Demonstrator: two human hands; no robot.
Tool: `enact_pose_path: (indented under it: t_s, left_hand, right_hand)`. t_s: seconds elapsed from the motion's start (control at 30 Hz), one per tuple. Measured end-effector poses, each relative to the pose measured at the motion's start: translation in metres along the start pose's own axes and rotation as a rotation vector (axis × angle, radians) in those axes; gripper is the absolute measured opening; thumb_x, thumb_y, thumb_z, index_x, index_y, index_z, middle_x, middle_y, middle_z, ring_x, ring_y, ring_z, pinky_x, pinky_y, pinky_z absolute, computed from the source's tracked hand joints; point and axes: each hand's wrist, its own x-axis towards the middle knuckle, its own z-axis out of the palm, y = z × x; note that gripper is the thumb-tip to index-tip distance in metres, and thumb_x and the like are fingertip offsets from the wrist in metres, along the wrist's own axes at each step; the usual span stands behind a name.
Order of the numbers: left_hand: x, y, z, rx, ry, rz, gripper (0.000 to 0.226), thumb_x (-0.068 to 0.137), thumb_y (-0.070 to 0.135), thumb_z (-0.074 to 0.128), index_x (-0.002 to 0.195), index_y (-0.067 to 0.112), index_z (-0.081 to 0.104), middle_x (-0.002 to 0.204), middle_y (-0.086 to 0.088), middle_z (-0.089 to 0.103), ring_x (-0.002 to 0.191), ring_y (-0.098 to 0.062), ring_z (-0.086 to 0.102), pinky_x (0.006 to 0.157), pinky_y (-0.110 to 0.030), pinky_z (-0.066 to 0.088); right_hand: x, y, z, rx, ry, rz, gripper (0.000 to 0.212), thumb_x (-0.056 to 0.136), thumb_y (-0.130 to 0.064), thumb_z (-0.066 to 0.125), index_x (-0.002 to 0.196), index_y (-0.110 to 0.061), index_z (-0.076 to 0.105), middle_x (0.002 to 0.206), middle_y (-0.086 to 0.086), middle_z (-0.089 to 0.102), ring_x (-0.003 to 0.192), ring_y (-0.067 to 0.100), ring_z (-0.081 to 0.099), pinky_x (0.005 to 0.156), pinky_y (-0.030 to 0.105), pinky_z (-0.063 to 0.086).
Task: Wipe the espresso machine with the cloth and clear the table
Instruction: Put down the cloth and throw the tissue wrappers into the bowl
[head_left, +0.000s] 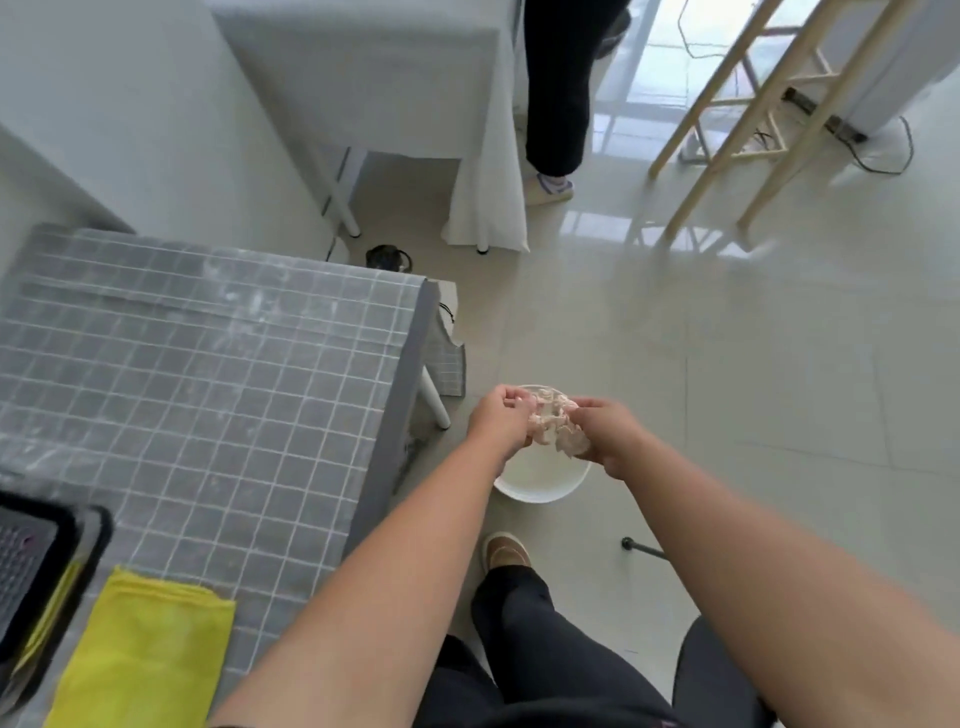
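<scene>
From the head camera, both arms reach forward and down over the floor to the right of the bench (218, 374). The left hand (498, 418) and the right hand (608, 434) meet above a white bucket (540, 486) that stands on the pale tiled floor (727, 338), just beside the bench's corner leg. Between the two hands is a crumpled, pinkish-white cloth (553, 426); the fingers (511, 399) of the left hand are curled around its left end, and the right hand's fingers are curled around its right end, so each hand grips the cloth. The cloth hangs over the bucket's opening, apart from the bench.

The bench is covered with a grey sheet marked in a white grid, with whitish smears across it. At its near left edge a black machine (31, 566) with a ribbed grille is partly cut off by the frame; I cannot tell its whole shape. Just beside it lies a folded yellow cloth (140, 654), flat on the grey sheet and touching the machine's base.

Below the arms, the person's dark trouser legs and one tan shoe (506, 553) show on the floor. Farther off stands a second table draped in white fabric (395, 78), another person's dark leg (558, 88) beside it, and a pale wooden frame (753, 114) leaning to the right.
</scene>
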Motion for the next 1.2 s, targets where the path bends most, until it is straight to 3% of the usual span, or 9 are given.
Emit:
enact_pose_path:
  t_s: [0.17, 0.3, 0.43, 0.53, 0.67, 0.77, 0.93, 1.07, 1.2]
  left_hand:
    - [0.042, -0.001, 0.018, 0.025, -0.009, -0.123, 0.024, 0.096, 0.034, 0.041, 0.103, 0.018, 0.057, 0.112, -0.015, 0.065, 0.088, -0.032, 0.070, 0.074, -0.042, 0.060]
    - [0.053, 0.000, 0.025, -0.137, -0.060, -0.216, 0.053, 0.100, 0.050, 0.026, 0.144, 0.023, 0.035, 0.141, -0.012, 0.048, 0.125, -0.032, 0.050, 0.106, -0.050, 0.040]
    - [0.050, 0.003, 0.021, -0.157, -0.056, -0.211, 0.059, 0.100, 0.054, 0.022, 0.150, 0.023, 0.025, 0.149, -0.007, 0.042, 0.135, -0.029, 0.040, 0.108, -0.042, 0.030]
    - [0.040, 0.007, 0.009, -0.202, -0.051, -0.200, 0.058, 0.102, 0.050, 0.021, 0.150, 0.018, 0.027, 0.146, -0.008, 0.046, 0.132, -0.029, 0.044, 0.100, -0.037, 0.035]
    - [0.010, 0.017, -0.021, -0.214, -0.040, -0.096, 0.052, 0.104, 0.045, 0.021, 0.142, 0.016, 0.043, 0.136, -0.008, 0.055, 0.115, -0.027, 0.054, 0.081, -0.031, 0.042]
    - [-0.017, 0.012, -0.056, -0.187, -0.016, 0.016, 0.038, 0.103, 0.040, 0.032, 0.124, 0.019, 0.055, 0.121, -0.004, 0.064, 0.096, -0.019, 0.059, 0.080, -0.031, 0.043]
    - [-0.072, -0.014, -0.122, -0.231, 0.189, 0.085, 0.021, 0.101, 0.026, 0.043, 0.113, 0.017, 0.059, 0.105, -0.002, 0.066, 0.076, -0.009, 0.057, 0.061, -0.014, 0.044]
    - [-0.119, -0.046, -0.168, -0.422, 0.295, 0.120, 0.022, 0.103, 0.022, 0.040, 0.097, 0.020, 0.060, 0.094, 0.001, 0.067, 0.078, -0.012, 0.060, 0.067, -0.021, 0.046]
    - [-0.179, -0.088, -0.221, -0.574, 0.502, 0.141, 0.019, 0.102, 0.015, 0.042, 0.095, 0.011, 0.059, 0.085, -0.003, 0.065, 0.065, -0.010, 0.061, 0.057, -0.016, 0.049]
  right_hand:
    - [0.029, 0.008, -0.013, -0.019, 0.054, 0.078, 0.034, 0.093, 0.004, 0.037, 0.111, -0.009, 0.061, 0.074, 0.010, 0.059, 0.051, 0.020, 0.056, 0.048, 0.021, 0.045]
    - [0.051, 0.015, -0.018, 0.000, 0.097, 0.160, 0.027, 0.096, -0.025, 0.047, 0.117, -0.008, 0.053, 0.093, 0.011, 0.055, 0.080, 0.024, 0.054, 0.071, 0.031, 0.045]
    - [0.065, 0.018, -0.023, 0.007, 0.097, 0.174, 0.040, 0.094, -0.034, 0.050, 0.127, -0.010, 0.053, 0.101, 0.012, 0.056, 0.097, 0.028, 0.056, 0.096, 0.037, 0.047]
    - [0.060, 0.017, -0.024, 0.042, 0.079, 0.120, 0.041, 0.097, -0.029, 0.047, 0.132, -0.008, 0.051, 0.118, 0.018, 0.057, 0.108, 0.031, 0.060, 0.093, 0.038, 0.048]
    - [0.040, 0.007, -0.014, 0.037, 0.035, 0.065, 0.036, 0.098, -0.024, 0.047, 0.129, -0.008, 0.054, 0.103, 0.013, 0.058, 0.085, 0.024, 0.059, 0.071, 0.031, 0.047]
    - [0.020, -0.007, 0.013, -0.042, -0.030, -0.011, 0.028, 0.097, -0.020, 0.047, 0.119, -0.010, 0.060, 0.087, 0.009, 0.061, 0.067, 0.019, 0.055, 0.060, 0.025, 0.045]
    - [-0.028, -0.020, 0.100, -0.243, -0.276, -0.153, 0.022, 0.096, -0.012, 0.044, 0.110, -0.012, 0.061, 0.078, 0.007, 0.062, 0.058, 0.017, 0.049, 0.052, 0.024, 0.037]
    - [-0.079, -0.022, 0.179, -0.396, -0.500, -0.248, 0.019, 0.096, -0.009, 0.044, 0.106, -0.011, 0.061, 0.076, 0.009, 0.062, 0.055, 0.016, 0.048, 0.047, 0.022, 0.035]
    - [-0.132, -0.014, 0.248, -0.530, -0.706, -0.275, 0.019, 0.096, -0.011, 0.046, 0.107, -0.010, 0.062, 0.078, 0.008, 0.063, 0.059, 0.016, 0.051, 0.053, 0.024, 0.038]
